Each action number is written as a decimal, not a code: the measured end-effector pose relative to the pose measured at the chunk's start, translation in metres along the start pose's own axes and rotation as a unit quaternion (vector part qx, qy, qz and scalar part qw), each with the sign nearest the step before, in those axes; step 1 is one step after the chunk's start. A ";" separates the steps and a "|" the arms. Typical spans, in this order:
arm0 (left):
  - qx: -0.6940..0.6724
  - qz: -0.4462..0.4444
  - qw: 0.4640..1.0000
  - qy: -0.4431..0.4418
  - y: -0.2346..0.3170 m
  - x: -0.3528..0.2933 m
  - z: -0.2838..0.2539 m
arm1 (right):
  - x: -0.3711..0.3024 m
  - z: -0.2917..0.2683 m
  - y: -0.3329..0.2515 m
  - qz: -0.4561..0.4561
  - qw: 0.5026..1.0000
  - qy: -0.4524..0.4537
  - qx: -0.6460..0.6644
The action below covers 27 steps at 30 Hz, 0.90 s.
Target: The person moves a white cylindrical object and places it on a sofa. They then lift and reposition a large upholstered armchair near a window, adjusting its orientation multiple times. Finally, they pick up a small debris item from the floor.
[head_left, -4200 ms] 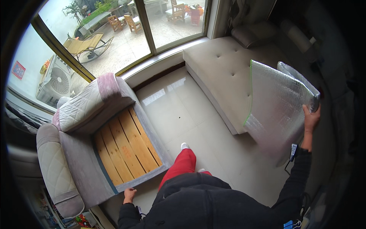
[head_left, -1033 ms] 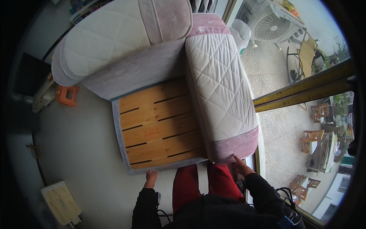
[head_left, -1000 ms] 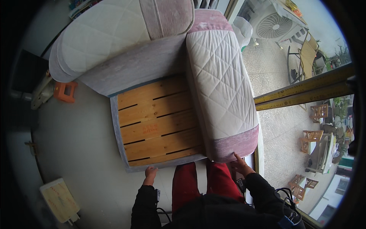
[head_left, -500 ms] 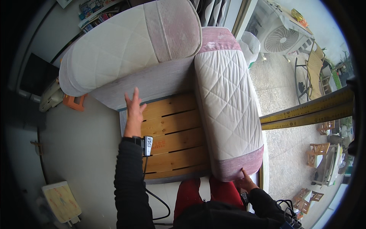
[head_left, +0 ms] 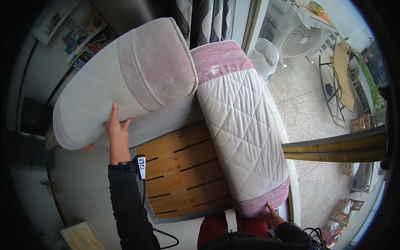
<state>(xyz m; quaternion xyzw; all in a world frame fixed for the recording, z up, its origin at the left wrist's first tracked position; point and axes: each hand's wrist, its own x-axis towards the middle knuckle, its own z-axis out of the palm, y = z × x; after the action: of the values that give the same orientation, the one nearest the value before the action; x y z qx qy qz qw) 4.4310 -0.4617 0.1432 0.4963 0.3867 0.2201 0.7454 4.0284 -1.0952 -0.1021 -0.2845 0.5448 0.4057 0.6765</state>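
In the head view, a slatted wooden base (head_left: 179, 179) sits in a grey frame (head_left: 187, 218) above the pale floor (head_left: 91, 187), near a window frame (head_left: 333, 150) and a paved yard (head_left: 291, 100). One padded bolster (head_left: 156, 66) lines the base's far edge; a quilted bolster (head_left: 246, 129) runs along its right edge. The left grip (head_left: 118, 132) is spread, fingers against the padded bolster; the right grip (head_left: 273, 217) touches the quilted bolster's near pink end, its closure impossible to tell.
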 end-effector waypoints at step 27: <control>-0.011 0.003 1.000 -0.004 -0.007 0.010 -0.025 | 0.000 0.035 -0.023 -0.215 0.958 0.046 -0.186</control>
<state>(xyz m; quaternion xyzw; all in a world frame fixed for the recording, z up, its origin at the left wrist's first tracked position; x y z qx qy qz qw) 4.4164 -0.4431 0.1283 0.4904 0.3801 0.2244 0.7514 4.0656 -1.0774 -0.0951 -0.5339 0.4163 0.3316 0.6570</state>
